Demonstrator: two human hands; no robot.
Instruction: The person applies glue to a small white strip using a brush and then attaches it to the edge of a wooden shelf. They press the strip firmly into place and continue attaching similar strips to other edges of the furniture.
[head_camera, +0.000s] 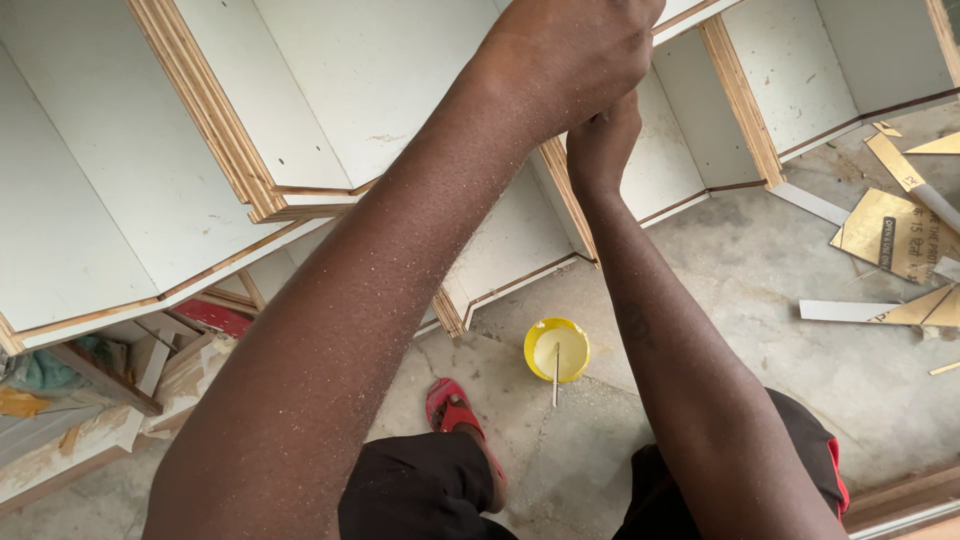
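Two hands meet at the upper edge of a white plywood cabinet (330, 90). Reaching from the left, the left hand (575, 50) is closed in a fist on the cabinet edge. Just below it, the right hand (603, 140) is curled shut; what it grips is hidden. On the floor below sits a yellow tub (557, 350).

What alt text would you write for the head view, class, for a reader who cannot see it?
Two bare forearms reach up together, left hand over right hand, at the edge of a white plywood cabinet. Below on the concrete floor sit a yellow tub with a stick and a red sandal.
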